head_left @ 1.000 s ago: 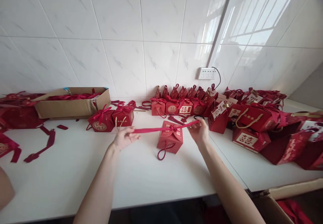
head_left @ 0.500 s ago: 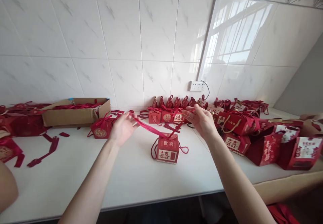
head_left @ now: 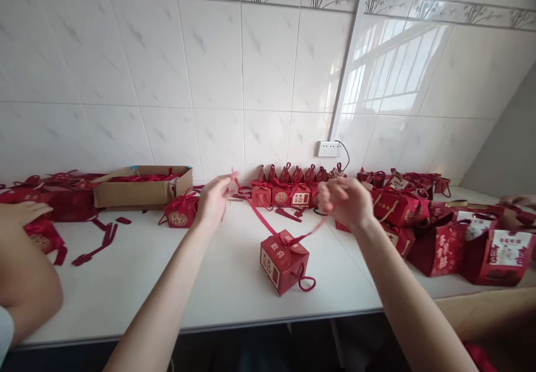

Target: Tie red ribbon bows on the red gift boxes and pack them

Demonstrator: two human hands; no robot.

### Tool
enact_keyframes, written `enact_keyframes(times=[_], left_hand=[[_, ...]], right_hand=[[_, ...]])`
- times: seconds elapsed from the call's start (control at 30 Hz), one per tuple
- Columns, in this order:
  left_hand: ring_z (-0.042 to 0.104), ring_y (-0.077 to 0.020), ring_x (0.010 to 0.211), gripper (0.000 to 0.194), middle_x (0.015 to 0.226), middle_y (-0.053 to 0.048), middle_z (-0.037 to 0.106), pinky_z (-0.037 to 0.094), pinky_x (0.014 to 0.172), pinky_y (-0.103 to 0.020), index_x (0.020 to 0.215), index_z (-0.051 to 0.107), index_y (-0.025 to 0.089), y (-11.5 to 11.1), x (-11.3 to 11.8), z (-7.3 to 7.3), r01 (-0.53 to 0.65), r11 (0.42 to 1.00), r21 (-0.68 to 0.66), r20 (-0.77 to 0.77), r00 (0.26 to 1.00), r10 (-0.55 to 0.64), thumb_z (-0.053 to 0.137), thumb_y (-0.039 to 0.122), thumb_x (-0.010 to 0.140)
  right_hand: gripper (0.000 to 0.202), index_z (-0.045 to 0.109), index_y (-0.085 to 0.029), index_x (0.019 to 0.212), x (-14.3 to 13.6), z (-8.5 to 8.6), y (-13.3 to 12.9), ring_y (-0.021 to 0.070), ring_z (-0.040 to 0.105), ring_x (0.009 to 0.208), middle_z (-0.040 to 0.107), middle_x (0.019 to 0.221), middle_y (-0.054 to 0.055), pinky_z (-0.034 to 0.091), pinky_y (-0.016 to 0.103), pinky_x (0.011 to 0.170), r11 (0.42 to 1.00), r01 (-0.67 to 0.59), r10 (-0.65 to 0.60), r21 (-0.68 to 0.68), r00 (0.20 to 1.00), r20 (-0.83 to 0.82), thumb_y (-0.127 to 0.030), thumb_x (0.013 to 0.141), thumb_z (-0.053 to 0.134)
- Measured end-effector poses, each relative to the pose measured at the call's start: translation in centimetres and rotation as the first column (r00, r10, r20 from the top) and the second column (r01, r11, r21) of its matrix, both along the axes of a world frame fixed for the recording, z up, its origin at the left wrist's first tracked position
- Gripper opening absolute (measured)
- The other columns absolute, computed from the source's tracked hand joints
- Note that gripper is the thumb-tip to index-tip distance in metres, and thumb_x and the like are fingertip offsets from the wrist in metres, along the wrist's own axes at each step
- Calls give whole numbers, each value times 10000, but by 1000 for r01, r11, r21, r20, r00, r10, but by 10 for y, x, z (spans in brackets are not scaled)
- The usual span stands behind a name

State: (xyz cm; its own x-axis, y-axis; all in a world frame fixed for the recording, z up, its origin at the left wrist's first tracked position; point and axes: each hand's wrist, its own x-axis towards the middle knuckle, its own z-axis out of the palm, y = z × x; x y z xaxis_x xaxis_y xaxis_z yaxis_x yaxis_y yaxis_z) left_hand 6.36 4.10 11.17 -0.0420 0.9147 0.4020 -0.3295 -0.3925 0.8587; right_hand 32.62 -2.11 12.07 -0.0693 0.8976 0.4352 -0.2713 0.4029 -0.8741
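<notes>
A red gift box [head_left: 283,263] with gold and white characters stands turned at an angle near the table's front edge. A red ribbon [head_left: 262,218] crosses on its lid, with its two ends rising apart in a V. My left hand [head_left: 215,196] pinches the left end, whose tip sticks up past the fingers. Closed around the right end is my right hand [head_left: 345,200], somewhat blurred. A looped red cord handle [head_left: 307,284] hangs off the box's right side.
An open cardboard box [head_left: 134,193] of red ribbons stands at the back left. Several red boxes [head_left: 288,194] line the wall. More red gift boxes [head_left: 439,243] crowd the right. Loose ribbon pieces [head_left: 98,246] lie left. Another person's arm [head_left: 31,271] reaches in at left.
The gift box has turned and tipped toward the table's front edge, its right side now showing. Both hands still hold the ribbon ends, set a little farther apart. The view has shifted upward.
</notes>
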Motion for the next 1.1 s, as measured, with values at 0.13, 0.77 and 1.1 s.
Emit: enact_keyframes(times=[0.13,0.77,1.1], left_hand=[[540,-212,956,103,906,-26,600,409,849,-319,783,579,211,-3,-4,-31,-437,835,334,-333,775,538,587,167,690],[527,-245,887,78,862,-58,591,333,793,-415,657,624,190,-41,66,-100,55,956,289,-910,327,256,615,202,733],[553,-206,867,74,884,-37,550,355,794,-382,721,549,184,-45,70,-111,-23,945,326,-865,395,308,531,132,769]], right_hand=[[358,461,-210,442,14,-23,0,152,530,472,567,534,22,443,308,490,999,37,-46,33,937,346,-421,721,539],[139,589,-175,606,-32,-92,18,104,458,570,519,661,-10,360,229,566,979,25,-196,205,421,885,-47,649,558],[117,536,-180,678,-26,-110,9,94,451,569,507,711,-17,389,236,589,964,124,-264,234,524,810,-63,666,534]])
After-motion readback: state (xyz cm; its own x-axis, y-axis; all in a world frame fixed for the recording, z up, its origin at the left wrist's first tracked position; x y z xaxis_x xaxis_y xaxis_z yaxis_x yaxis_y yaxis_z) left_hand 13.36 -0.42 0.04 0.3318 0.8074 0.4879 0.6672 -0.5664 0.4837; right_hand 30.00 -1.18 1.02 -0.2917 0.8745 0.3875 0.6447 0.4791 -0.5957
